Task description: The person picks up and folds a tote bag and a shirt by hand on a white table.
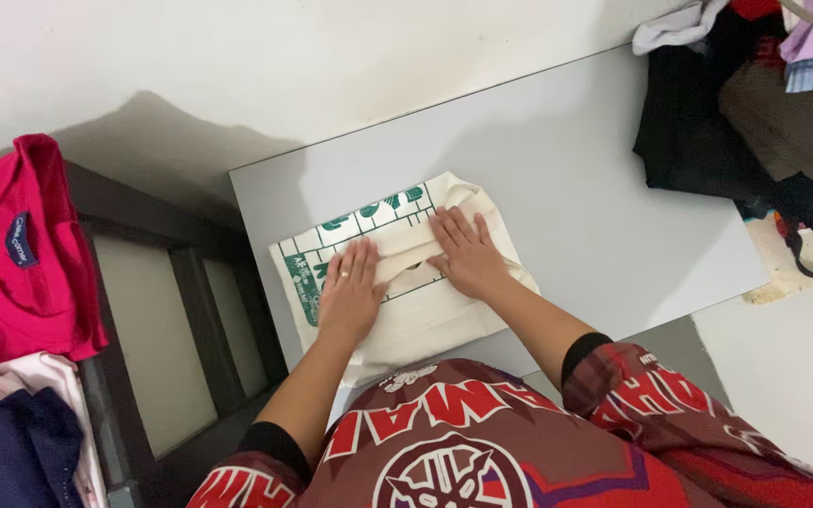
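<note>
A cream cloth tote bag (425, 325) with green print lies folded on the grey table (576, 179). Both palms press flat on it. My left hand (350, 292) rests on the bag's left half, a ring on one finger. My right hand (465, 252) lies on the right half, fingers spread toward the far edge. The bag's handle strap runs under both hands. My sleeves are red patterned with black cuffs.
A heap of mixed clothes (755, 103) sits at the table's far right corner. To the left, a pink T-shirt (21, 254) and other folded garments (11, 433) lie beside a dark slatted frame (190, 310). A white wall stands behind the table.
</note>
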